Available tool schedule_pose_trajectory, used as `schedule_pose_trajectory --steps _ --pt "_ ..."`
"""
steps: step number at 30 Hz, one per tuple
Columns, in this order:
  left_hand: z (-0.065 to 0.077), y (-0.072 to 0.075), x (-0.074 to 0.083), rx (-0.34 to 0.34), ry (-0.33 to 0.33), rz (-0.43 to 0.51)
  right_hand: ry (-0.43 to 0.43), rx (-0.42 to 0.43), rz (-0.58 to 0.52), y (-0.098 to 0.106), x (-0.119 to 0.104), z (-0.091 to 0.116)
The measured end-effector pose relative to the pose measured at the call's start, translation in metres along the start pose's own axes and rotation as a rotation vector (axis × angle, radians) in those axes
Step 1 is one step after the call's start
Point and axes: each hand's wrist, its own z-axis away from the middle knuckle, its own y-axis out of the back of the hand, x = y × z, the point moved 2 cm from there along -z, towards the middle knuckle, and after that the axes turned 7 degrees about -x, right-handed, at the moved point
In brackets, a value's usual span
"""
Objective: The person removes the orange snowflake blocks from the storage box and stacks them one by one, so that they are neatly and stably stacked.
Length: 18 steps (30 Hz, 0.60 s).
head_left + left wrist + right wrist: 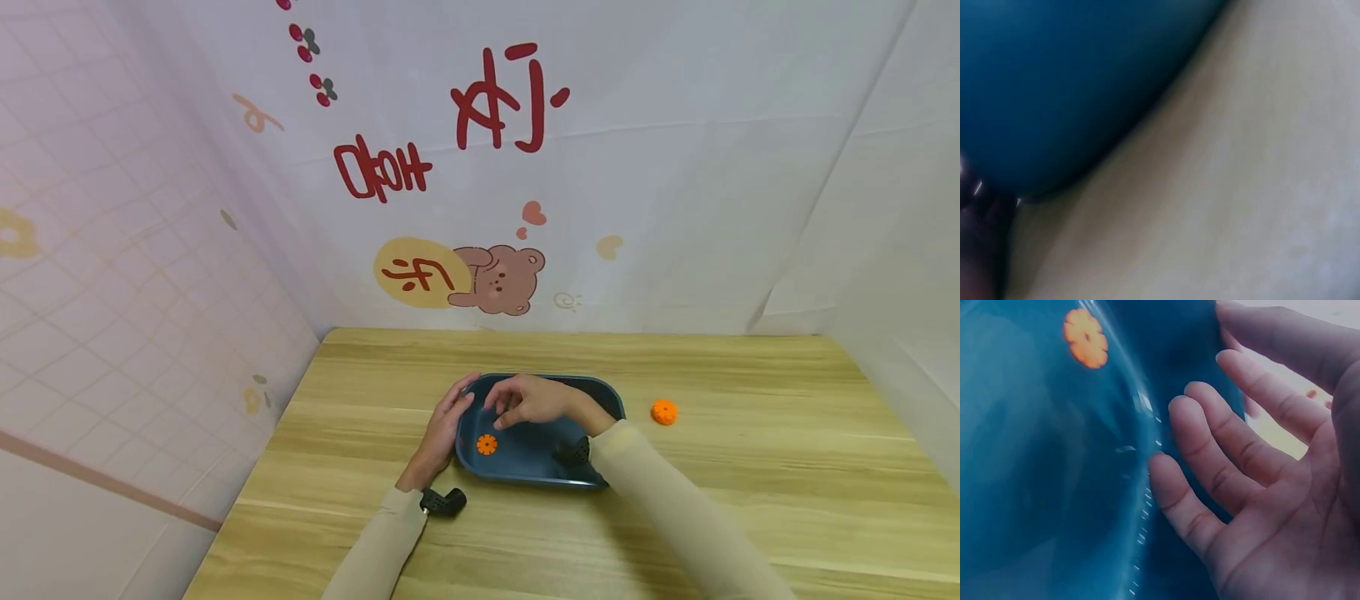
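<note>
A dark blue rectangular basin with rounded corners stands on the table. Inside it, near the left end, lies a small orange disc with a notched edge, like a gear or flower; the right wrist view shows the orange disc on the glossy blue surface. My left hand rests along the basin's left side, fingers extended, thumb by the rim. My right hand hovers over the basin's interior with loosely bent fingers and nothing between them. In the right wrist view, its fingers are spread apart.
Another orange notched piece lies on the wooden table, right of the basin. A white wall sheet with red characters and a bear drawing rises behind the table. Black wrist cameras sit on both wrists.
</note>
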Motion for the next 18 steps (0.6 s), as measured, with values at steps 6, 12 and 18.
schedule_pose_trajectory --steps 6,12,18 --pt "-0.001 0.000 -0.001 0.007 -0.012 -0.016 -0.010 -0.101 0.008 -0.014 0.005 -0.014" --pt "-0.002 0.001 -0.002 -0.001 -0.055 -0.019 -0.038 -0.149 -0.014 -0.021 0.008 -0.021" --pt "-0.001 0.001 -0.001 -0.012 -0.054 -0.013 -0.057 -0.138 0.000 -0.026 0.013 -0.025"
